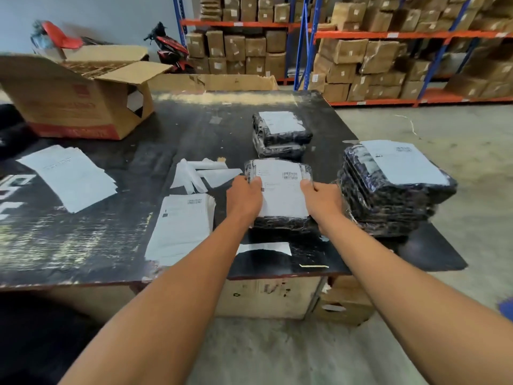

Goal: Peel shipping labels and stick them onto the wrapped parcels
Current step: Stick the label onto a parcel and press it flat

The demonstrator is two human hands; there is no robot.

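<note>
A black plastic-wrapped parcel [280, 221] lies in the middle of the dark table with a white shipping label [281, 190] on its top. My left hand [244, 197] grips the parcel's left side, thumb on the label's edge. My right hand [323, 202] grips its right side, thumb on the label too. A stack of unpeeled labels [181, 226] lies just left of my left arm. Peeled backing strips [202, 173] are piled behind that stack.
A tall stack of labelled parcels [394, 187] stands at the right table edge, a stack of two parcels [280, 134] further back. More sheets [69, 176] lie left, an open cardboard box [77, 98] far left. Shelves of cartons [361, 51] stand behind.
</note>
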